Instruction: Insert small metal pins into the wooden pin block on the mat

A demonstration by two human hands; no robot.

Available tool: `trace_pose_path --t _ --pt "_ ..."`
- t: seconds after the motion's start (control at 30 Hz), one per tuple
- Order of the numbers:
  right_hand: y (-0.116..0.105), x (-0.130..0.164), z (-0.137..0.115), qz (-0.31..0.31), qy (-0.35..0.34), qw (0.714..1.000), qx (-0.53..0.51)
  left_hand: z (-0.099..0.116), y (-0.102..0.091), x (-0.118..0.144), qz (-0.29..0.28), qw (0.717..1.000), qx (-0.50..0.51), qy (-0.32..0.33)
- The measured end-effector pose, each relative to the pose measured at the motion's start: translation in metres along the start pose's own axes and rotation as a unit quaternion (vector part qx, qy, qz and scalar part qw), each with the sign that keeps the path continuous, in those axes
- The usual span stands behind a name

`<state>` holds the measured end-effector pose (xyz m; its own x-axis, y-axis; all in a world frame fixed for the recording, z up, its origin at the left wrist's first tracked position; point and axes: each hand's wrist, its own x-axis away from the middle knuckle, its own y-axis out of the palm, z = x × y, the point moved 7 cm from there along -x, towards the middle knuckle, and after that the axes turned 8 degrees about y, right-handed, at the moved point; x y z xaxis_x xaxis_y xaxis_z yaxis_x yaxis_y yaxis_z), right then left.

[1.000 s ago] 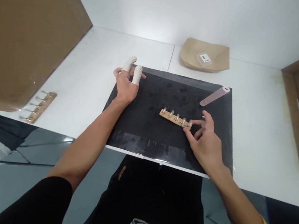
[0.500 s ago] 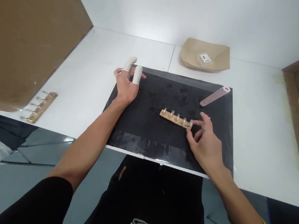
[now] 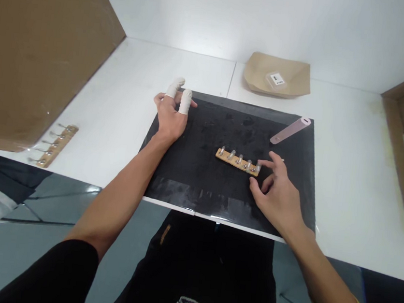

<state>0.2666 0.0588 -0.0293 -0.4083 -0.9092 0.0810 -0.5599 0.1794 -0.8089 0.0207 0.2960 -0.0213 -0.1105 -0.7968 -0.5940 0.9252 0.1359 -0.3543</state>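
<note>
A small-parts assembly bench in a workshop or factory is suggested; a white worktop point(image 3: 129, 89) is covered by a black work mat point(image 3: 219, 187); wooden strips set with metal pins point(image 3: 238, 161) are laid out; white finger cots point(image 3: 185, 101) are worn; cardboard panels point(image 3: 35, 40) are placed alongside.

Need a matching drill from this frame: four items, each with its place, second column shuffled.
Items:
1. wooden strip
2. pink bar
3. paper tray
4. second strip

Places:
a. white table, far side, beyond the mat
b. white table, left of the mat, near the cardboard
c. mat centre, at the right hand fingertips
d. mat's far right corner

Pairs: 1-c, 2-d, 3-a, 4-b
</note>
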Motion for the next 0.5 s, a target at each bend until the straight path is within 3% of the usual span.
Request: trace_pose_path --t 0.37,0.43,0.5 --pt "0.002 -0.003 0.001 0.004 -0.009 0.999 -0.042 0.001 -0.001 0.000 -0.001 1.000 -0.010 -0.009" --pt "-0.005 -0.002 0.005 0.024 0.011 0.993 -0.113 0.000 -0.002 0.000 -0.001 1.000 -0.014 -0.014" --pt "-0.014 0.000 0.011 0.036 0.051 0.968 -0.244 0.000 -0.002 0.000 0.000 1.000 -0.023 -0.010"
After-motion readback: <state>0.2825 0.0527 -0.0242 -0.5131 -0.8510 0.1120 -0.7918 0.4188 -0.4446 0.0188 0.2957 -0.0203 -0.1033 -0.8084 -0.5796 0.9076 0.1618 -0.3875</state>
